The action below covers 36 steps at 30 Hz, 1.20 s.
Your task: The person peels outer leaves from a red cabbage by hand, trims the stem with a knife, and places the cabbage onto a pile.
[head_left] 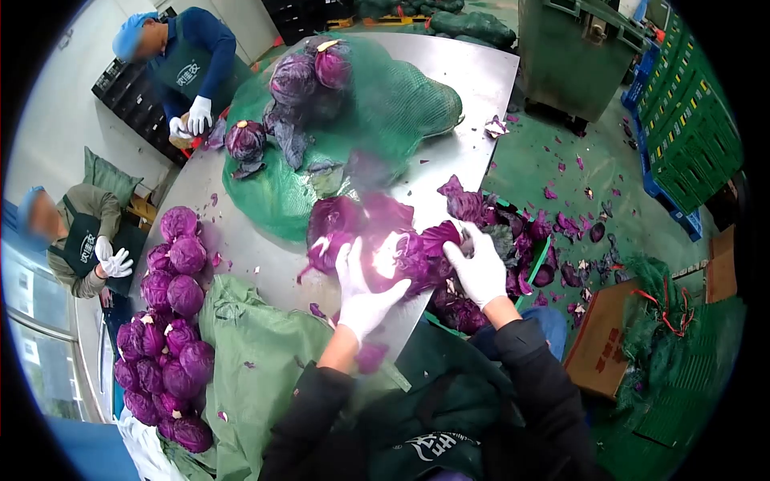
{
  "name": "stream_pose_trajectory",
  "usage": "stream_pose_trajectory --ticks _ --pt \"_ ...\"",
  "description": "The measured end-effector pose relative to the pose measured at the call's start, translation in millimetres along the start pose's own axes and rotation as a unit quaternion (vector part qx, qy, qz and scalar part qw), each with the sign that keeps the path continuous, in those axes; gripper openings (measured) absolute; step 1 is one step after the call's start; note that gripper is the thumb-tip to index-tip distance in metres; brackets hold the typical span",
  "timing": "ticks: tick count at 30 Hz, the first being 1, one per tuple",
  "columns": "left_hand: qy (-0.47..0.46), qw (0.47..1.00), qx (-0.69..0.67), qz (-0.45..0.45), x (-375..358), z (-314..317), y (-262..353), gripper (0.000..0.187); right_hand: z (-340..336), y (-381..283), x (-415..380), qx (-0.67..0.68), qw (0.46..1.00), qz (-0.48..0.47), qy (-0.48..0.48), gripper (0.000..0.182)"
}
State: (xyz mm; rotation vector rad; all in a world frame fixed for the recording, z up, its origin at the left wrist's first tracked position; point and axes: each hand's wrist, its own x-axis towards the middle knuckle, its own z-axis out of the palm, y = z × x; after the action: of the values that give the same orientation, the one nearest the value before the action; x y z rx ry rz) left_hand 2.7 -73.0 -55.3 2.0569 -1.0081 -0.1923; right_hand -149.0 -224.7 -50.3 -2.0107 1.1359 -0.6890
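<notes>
My left hand (pixel 362 289), in a white glove, holds the near left side of a red cabbage (pixel 405 256), its thumb and fingers spread around it. Loose purple leaves lie beside and behind the cabbage on the metal table. On the other side, my right hand (pixel 481 268), also gloved in white, grips a cabbage leaf (pixel 439 238) at the cabbage's right edge. Glare and a smeared patch hide some detail of the cabbage. Just beyond lies a green mesh sack (pixel 269 192) with several red cabbages (pixel 294 78) on it.
Stripped leaves fill a green crate (pixel 539 268) at the table's right edge. Trimmed cabbages (pixel 184 297) are heaped at left beside a green woven sack (pixel 257 345). Two people in aprons stand across the table. Right are a wheeled bin (pixel 573 64), stacked crates (pixel 694 112) and leaf-strewn floor.
</notes>
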Motion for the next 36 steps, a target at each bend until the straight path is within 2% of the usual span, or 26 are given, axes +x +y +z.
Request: stream_pose_trajectory --ticks 2,4,8,10,16,19,22,24,26,28,29,32,33,34,36 --pt "-0.005 0.997 0.043 0.061 4 1 -3 0.107 -23 -18 4 -0.032 0.997 -0.053 -0.044 0.044" --pt "-0.039 0.998 0.018 0.035 9 0 3 0.108 -22 -20 0 -0.149 0.96 -0.23 -0.055 0.044" --pt "-0.052 0.998 -0.009 0.016 13 0 6 0.111 -20 -45 -6 -0.185 0.937 -0.192 -0.225 0.061" --pt "-0.056 0.998 -0.013 0.009 11 0 9 0.115 -21 -58 1 -0.216 0.923 -0.163 -0.272 0.065" --pt "-0.093 0.996 -0.016 0.0 17 -4 10 0.117 -10 -50 14 -0.219 0.919 -0.207 -0.254 0.064" --pt "-0.077 0.996 -0.032 0.041 19 -2 10 0.102 -2 -49 21 -0.231 0.918 -0.191 -0.26 0.062" --pt "-0.078 0.997 -0.002 0.023 18 -2 11 0.105 6 -42 21 -0.208 0.933 -0.22 -0.194 0.049" --pt "-0.077 0.994 0.056 0.061 13 0 8 0.112 18 -30 34 -0.157 0.931 -0.326 -0.037 0.045" --pt "-0.071 0.991 0.071 0.088 7 2 3 0.114 17 -21 43 -0.113 0.972 -0.183 -0.098 0.037" --pt "-0.061 0.988 0.075 0.122 3 2 0 0.113 3 -38 59 -0.177 0.966 -0.075 -0.175 0.037" --pt "-0.062 0.988 0.065 0.124 1 2 -3 0.114 4 -33 65 -0.167 0.964 -0.078 -0.19 0.039" --pt "-0.06 0.989 0.023 0.136 -1 0 -10 0.115 22 -9 78 -0.143 0.973 -0.089 -0.155 0.04" --pt "-0.061 0.988 0.009 0.142 -4 -2 -13 0.116 18 -9 85 -0.135 0.973 -0.047 -0.181 0.041" --pt "-0.061 0.987 -0.004 0.151 -5 -5 -15 0.116 43 28 94 -0.111 0.984 -0.071 -0.122 0.043" --pt "-0.05 0.988 -0.02 0.144 -10 -7 -17 0.117 33 22 98 0.005 0.963 0.056 -0.263 0.047"
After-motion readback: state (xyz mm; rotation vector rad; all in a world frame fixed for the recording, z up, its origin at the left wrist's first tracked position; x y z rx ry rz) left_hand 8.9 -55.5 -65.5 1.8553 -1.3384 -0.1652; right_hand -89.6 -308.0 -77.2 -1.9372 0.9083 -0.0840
